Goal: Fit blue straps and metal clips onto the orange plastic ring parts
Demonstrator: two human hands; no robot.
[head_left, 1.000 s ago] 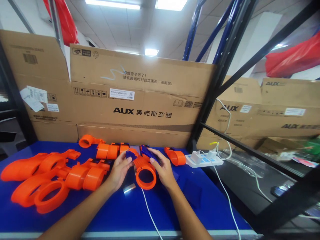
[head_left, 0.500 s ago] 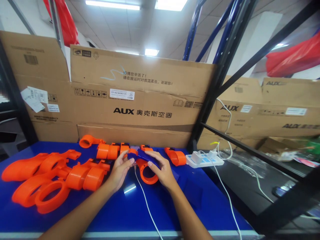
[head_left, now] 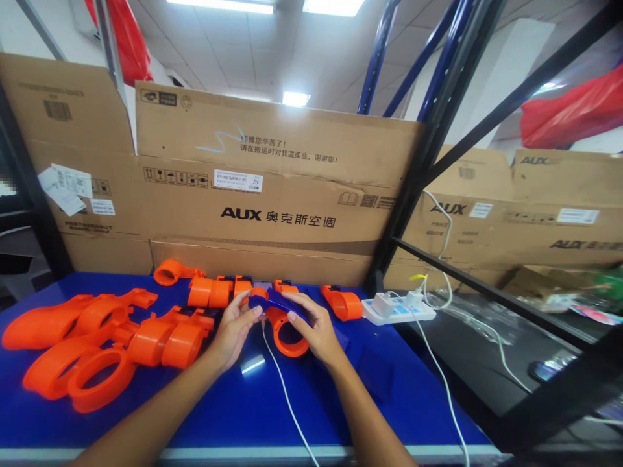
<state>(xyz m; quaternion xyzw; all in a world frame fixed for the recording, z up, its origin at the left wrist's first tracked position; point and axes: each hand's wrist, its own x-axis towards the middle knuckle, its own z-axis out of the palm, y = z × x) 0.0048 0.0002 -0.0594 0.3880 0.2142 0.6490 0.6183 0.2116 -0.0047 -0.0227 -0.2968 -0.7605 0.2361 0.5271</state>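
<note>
Over the blue table, my left hand (head_left: 237, 327) pinches the near end of a glossy dark-blue plastic piece (head_left: 285, 303) with an orange part (head_left: 259, 293) against it. My right hand (head_left: 315, 324) has its thumb and fingers closed on the other side of the same blue piece. Just under it shows an orange ring (head_left: 291, 347); whether it is joined to the held piece I cannot tell. A white cable (head_left: 282, 389) runs from beneath my hands toward the table's front edge. Behind them a small pale greyish object (head_left: 263, 285) is mostly covered.
Several orange ring-shaped plastic parts (head_left: 101, 383) lie at the left, with more in a back row (head_left: 209, 292). One orange part (head_left: 346, 305) sits right of my hands, near a white power strip (head_left: 403, 308). Cardboard (head_left: 277, 194) walls the back; a black rack post (head_left: 413, 175) stands right.
</note>
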